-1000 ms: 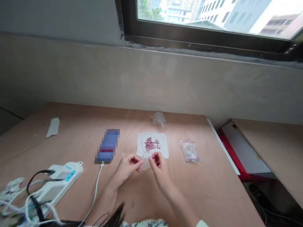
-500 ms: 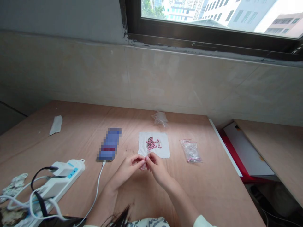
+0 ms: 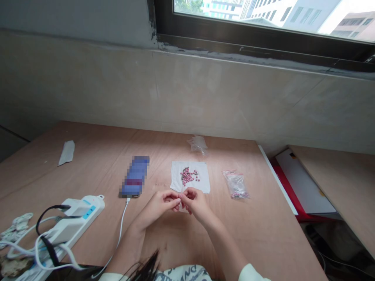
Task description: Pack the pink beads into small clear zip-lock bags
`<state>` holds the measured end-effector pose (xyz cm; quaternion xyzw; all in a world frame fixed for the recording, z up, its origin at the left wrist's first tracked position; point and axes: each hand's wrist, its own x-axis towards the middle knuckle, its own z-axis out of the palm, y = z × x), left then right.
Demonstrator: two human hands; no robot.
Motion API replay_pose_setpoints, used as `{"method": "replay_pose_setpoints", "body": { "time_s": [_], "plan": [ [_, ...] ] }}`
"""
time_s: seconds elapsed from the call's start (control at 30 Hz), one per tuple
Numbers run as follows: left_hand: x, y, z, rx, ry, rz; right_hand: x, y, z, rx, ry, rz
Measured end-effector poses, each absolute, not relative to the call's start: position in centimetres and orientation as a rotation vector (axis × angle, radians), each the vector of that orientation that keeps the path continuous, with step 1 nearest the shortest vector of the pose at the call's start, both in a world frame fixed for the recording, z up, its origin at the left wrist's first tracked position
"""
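My left hand [image 3: 166,201] and my right hand [image 3: 193,200] meet at the near edge of a white paper sheet [image 3: 205,187]. Both are closed, thumbs and forefingers pinching a small clear plastic bag [image 3: 183,210] that is mostly hidden by the fingers. Just beyond the fingertips, several pink beads [image 3: 187,179] lie on the sheet, with some small dark pieces among them. Right of the sheet rest zip bags [image 3: 238,187] with red seal lines and pinkish pieces at the bottom.
Behind the sheet lies a heap of clear bags [image 3: 198,145]. To the left are a phone [image 3: 135,176] on a white cable [image 3: 123,218], a white power strip [image 3: 84,222] with plugs and cords, and a paper scrap [image 3: 66,153]. A wall and window bound the far side.
My hands stay together in nearly the same place, their fingers shifting slightly around the small bag. The camera view has tipped down a little. Beads and bags on the table stay put.
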<state>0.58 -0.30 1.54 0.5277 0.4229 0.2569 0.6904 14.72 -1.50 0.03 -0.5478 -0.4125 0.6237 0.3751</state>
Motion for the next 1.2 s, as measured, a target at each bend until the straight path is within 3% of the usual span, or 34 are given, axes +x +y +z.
{"method": "replay_pose_setpoints", "body": {
  "time_s": [0.4,0.7,1.0,1.2],
  "plan": [
    [0.9,2.0,1.8,1.180,0.961,0.588,15.3,0.4,1.2,-1.154,-1.106,1.739],
    [-0.1,2.9,1.7,1.449,1.381,0.736,14.5,0.5,2.1,-1.474,-1.172,1.380],
    [0.0,2.6,2.4,1.730,1.121,0.680,14.1,0.1,2.2,-1.403,-1.192,1.450],
    [-0.6,2.5,3.2,1.729,0.968,0.427,15.1,0.7,1.7,-1.308,-0.937,1.645]
  ]
}}
